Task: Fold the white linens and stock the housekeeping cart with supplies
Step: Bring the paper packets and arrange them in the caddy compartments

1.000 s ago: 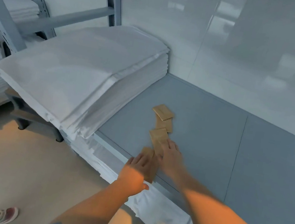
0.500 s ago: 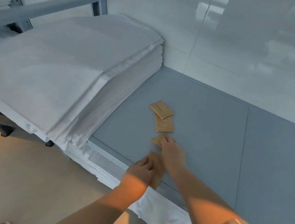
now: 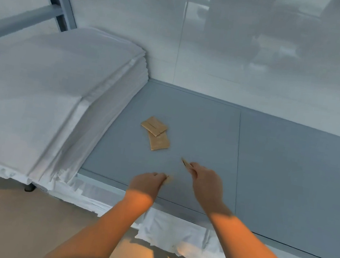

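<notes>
From my remote seat I look down on two bare forearms reaching over a grey table (image 3: 209,123). My left hand (image 3: 146,183) has its fingers curled round a small tan packet (image 3: 168,178), only a corner of which shows past the knuckles. My right hand (image 3: 206,181) pinches a second tan packet (image 3: 186,163), seen edge-on beyond the thumb. Two more tan packets (image 3: 156,133) lie on the table ahead of the hands, overlapping, apart from both. I judge the main risk to be a dropped packet: each grip is on a thin flat edge, and reaching for the two loose ones with hands already full could let one slip to the floor or slide under the linens. To the left, a tall stack of folded white linens (image 3: 45,93) sits on the table, its front edge overhanging; brushing it could drag the top sheets off. More white cloth hangs below the table's near rim. Behind is a glossy pale wall (image 3: 242,40); a grey metal shelf frame (image 3: 57,8) stands at upper left, and a tan floor (image 3: 9,226) lies below.
</notes>
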The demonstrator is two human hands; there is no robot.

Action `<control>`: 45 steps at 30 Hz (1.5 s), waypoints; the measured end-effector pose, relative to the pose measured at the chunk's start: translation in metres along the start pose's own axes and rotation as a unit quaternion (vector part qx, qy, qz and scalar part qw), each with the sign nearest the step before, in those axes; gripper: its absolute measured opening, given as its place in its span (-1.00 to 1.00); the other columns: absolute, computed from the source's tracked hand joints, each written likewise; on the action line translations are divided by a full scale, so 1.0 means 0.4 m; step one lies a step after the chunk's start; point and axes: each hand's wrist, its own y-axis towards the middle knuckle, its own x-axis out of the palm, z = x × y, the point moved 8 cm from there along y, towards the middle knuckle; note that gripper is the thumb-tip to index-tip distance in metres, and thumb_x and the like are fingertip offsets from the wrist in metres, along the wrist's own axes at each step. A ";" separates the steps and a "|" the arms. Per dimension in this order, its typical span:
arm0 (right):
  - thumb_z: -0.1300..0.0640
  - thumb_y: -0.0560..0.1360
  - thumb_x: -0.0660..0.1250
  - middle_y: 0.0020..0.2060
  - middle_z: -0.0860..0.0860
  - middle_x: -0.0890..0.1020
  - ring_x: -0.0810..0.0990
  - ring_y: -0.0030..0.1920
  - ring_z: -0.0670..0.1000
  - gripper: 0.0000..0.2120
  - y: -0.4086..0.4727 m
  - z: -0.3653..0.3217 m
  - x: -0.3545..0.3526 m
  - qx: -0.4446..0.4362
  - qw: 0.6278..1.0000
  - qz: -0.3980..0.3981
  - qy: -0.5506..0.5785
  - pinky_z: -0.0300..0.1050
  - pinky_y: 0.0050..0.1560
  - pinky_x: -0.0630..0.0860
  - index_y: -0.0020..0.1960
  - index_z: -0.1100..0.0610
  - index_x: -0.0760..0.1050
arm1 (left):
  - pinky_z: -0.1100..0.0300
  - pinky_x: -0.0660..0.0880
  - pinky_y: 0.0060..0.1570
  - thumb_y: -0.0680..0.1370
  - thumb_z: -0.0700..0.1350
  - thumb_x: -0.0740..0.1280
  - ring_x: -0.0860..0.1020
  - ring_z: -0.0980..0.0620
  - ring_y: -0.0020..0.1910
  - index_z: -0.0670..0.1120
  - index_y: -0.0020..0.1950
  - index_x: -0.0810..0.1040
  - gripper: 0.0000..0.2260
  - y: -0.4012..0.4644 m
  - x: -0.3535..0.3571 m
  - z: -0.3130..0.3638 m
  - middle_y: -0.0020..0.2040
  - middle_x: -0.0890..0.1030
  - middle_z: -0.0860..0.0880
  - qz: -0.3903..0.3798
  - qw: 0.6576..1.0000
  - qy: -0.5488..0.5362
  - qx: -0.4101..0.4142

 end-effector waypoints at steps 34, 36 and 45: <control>0.01 0.51 0.06 -0.33 0.15 0.56 0.51 -0.25 0.24 -0.73 -1.194 0.811 -0.641 0.592 0.756 0.279 -0.001 -0.07 -0.39 0.23 -0.12 0.14 0.46 | 0.14 0.35 -0.34 0.60 -0.11 0.20 0.50 -0.04 -0.29 -0.05 0.02 0.55 -0.86 -0.372 0.213 1.473 -0.21 0.60 0.02 -0.066 0.809 -0.098 0.575; 0.04 0.55 0.09 -0.29 0.14 0.57 0.52 -0.23 0.22 -0.76 -1.294 0.886 -0.681 0.614 0.736 0.285 -0.012 -0.07 -0.36 0.27 -0.06 0.11 0.49 | 0.07 0.45 -0.25 0.61 -0.10 0.20 0.55 -0.09 -0.21 -0.06 0.05 0.57 -0.84 -0.432 0.261 1.597 -0.16 0.62 -0.02 -0.084 0.792 -0.094 0.597; 0.18 0.55 0.16 -0.25 0.12 0.58 0.53 -0.20 0.20 -0.89 -1.691 1.172 -0.880 0.682 0.669 0.291 -0.049 -0.05 -0.32 0.33 -0.04 0.09 0.47 | 0.07 0.42 -0.31 0.58 -0.16 0.26 0.53 -0.13 -0.28 -0.08 -0.01 0.55 -0.91 -0.688 0.400 2.096 -0.24 0.58 -0.06 -0.129 0.736 -0.130 0.651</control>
